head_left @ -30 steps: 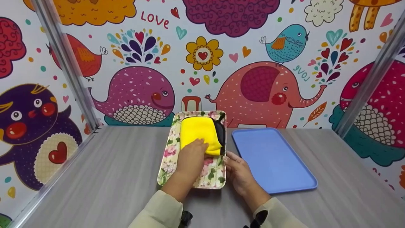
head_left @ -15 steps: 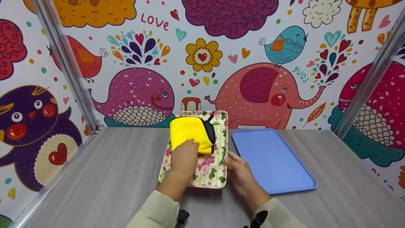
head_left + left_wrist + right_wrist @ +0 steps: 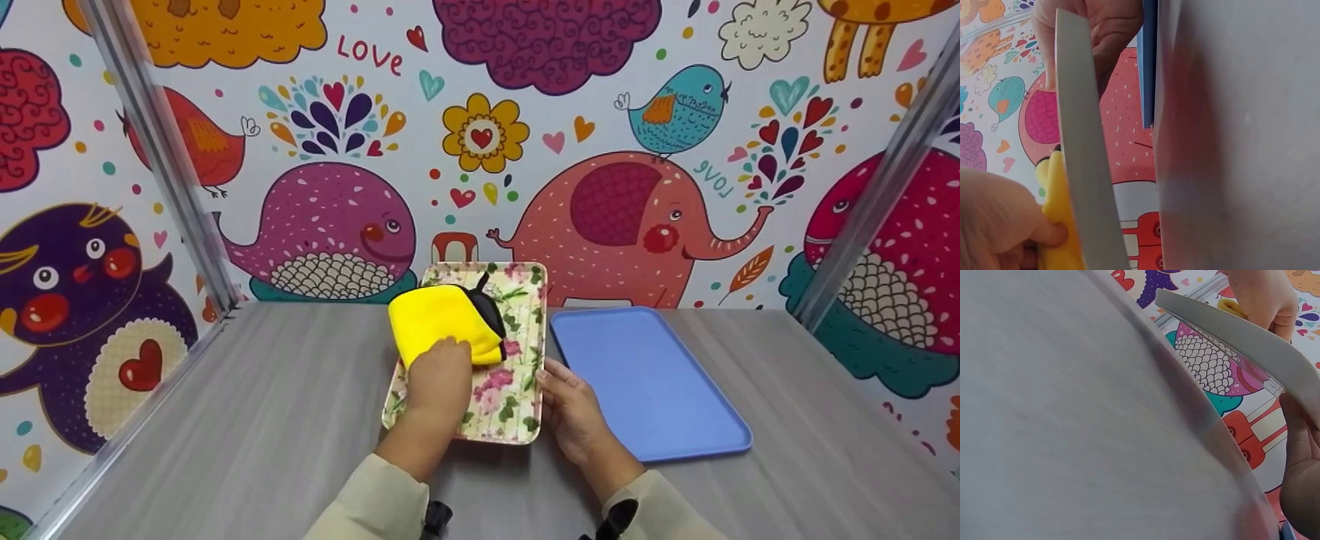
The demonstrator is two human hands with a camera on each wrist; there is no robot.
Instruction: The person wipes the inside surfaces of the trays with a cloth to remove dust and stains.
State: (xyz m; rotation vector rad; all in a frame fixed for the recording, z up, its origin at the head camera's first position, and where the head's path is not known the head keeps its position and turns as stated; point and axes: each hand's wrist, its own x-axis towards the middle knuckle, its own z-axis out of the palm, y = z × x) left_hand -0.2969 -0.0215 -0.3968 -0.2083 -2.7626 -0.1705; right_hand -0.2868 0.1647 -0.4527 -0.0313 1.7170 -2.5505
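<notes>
Cloth (image 3: 435, 319) in yellow lies against the upper left of the floral tray (image 3: 491, 397), overhanging its left edge, ahead of your left hand (image 3: 441, 382), which pinches the cloth's near edge; your right hand (image 3: 576, 411), farther off, grips the tray's long right side.

- A booth-like workspace, wider setting unclear
- Cartoon-printed walls (image 3: 465, 172) behind and beside the tabletop (image 3: 247, 420)
- Metal posts (image 3: 166, 154) at the tabletop's back corners
</notes>
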